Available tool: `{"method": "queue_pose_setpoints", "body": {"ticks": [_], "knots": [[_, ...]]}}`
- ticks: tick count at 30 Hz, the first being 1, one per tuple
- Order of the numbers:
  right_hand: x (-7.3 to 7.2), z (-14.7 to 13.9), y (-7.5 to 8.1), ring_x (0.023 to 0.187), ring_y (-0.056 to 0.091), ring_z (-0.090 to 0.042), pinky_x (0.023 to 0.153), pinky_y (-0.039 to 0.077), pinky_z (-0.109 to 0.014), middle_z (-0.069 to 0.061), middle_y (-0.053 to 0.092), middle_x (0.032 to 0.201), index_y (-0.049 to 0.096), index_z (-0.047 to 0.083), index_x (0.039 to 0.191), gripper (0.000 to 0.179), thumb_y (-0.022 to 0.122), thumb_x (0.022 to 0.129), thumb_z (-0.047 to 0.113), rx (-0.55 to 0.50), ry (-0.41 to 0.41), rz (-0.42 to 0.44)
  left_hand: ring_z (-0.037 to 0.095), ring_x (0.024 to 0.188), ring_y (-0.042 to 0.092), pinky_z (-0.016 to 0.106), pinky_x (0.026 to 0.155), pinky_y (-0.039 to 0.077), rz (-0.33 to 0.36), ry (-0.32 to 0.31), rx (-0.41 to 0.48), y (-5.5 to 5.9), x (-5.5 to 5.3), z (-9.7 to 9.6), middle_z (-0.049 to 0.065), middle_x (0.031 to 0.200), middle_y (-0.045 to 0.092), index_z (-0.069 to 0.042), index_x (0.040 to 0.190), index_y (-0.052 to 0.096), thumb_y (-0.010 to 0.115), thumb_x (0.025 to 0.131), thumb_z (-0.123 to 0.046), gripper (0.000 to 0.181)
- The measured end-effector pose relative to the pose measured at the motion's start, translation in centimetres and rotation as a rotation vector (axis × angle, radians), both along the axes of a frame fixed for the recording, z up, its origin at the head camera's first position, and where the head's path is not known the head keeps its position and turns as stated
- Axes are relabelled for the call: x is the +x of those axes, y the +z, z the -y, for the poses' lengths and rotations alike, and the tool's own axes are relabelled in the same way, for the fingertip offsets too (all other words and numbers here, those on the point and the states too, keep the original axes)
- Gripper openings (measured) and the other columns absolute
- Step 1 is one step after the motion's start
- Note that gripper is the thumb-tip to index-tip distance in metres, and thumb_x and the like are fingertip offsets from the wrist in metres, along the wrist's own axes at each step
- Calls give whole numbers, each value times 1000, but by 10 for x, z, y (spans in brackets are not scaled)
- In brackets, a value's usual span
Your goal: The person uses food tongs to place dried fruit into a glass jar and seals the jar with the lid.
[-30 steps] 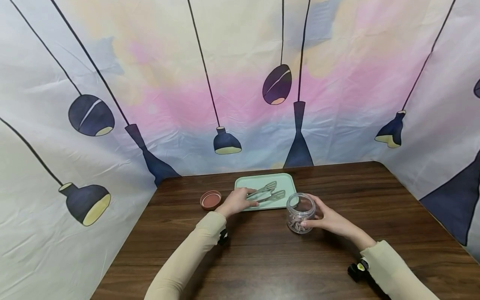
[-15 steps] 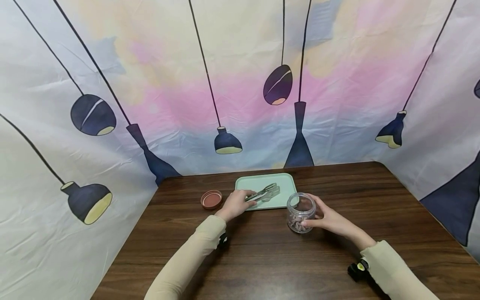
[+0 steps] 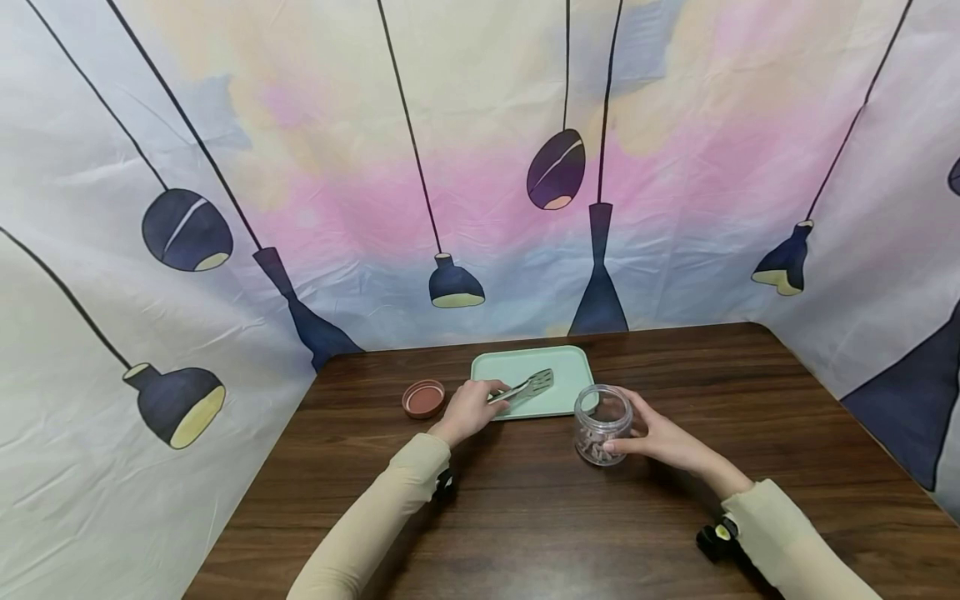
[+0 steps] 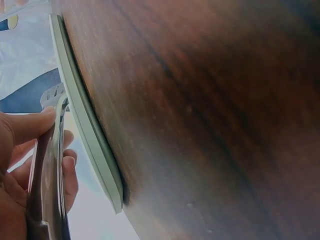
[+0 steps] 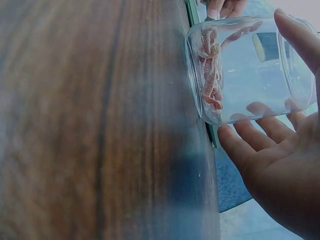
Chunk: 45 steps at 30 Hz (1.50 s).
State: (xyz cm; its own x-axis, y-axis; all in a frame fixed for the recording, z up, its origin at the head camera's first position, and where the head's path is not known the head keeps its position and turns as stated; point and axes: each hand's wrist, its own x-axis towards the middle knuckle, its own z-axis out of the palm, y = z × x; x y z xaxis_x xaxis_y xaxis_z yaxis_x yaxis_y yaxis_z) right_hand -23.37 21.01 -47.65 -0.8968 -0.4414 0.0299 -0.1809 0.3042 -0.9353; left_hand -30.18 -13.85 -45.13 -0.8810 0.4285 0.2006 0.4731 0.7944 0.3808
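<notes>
Metal tongs [image 3: 534, 384] with slotted ends are pinched between the thumb and fingers of my left hand [image 3: 471, 408]; their two ends lie close together over the pale green tray [image 3: 510, 362]. In the left wrist view the tongs' handle [image 4: 47, 185] runs along the fingers. My right hand [image 3: 660, 442] holds a clear open jar [image 3: 602, 417] upright on the table, just in front of the tray's right corner. Inside the jar, small reddish-brown pieces in what looks like clear wrapping [image 5: 211, 70] lie at the bottom.
A reddish-brown round lid [image 3: 423, 399] rests on the wooden table [image 3: 525, 533], left of the tray and close to my left hand. Behind the table's far edge hangs a cloth [image 3: 337, 208] printed with lamps.
My left hand has squeezed the tongs, so their spread ends have come together above the tray. The right hand and the jar have hardly moved.
</notes>
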Motion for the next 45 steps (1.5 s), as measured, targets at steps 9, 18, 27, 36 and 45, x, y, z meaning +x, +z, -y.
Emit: {"method": "queue_pose_setpoints", "body": {"ticks": [9,18,27,36,45], "knots": [[2,2,-1,138,38,-50,99,47,-50,-29,34,154,15,14,161,97,80,89,23,-25,10,0,18,81,71,36,68,55,-36,19,26,7,4,4,9,109,74,-14,120,74,72,95,-22,26],[2,2,0,139,36,-52,99,47,-52,-29,32,155,15,15,161,97,80,89,23,-29,13,-2,12,58,54,30,54,42,-81,58,186,41,3,6,7,103,74,-13,121,73,72,96,-20,27],[2,1,1,140,34,-52,100,46,-55,-30,32,155,14,14,161,98,80,89,24,-20,6,-10,16,62,58,33,57,42,-177,61,328,73,0,9,6,99,75,-13,122,74,74,94,-18,29],[2,1,-1,140,33,-53,100,47,-55,-30,31,156,13,15,161,99,79,89,24,-14,5,0,14,52,50,28,50,36,-216,31,375,90,10,3,2,97,74,-15,122,74,73,94,-23,29],[0,1,-2,139,35,-53,100,46,-55,-30,33,154,13,14,161,98,80,89,23,-19,10,-15,9,62,59,28,53,42,-273,-88,408,107,34,-17,7,107,75,-13,124,73,72,95,-22,30]]}}
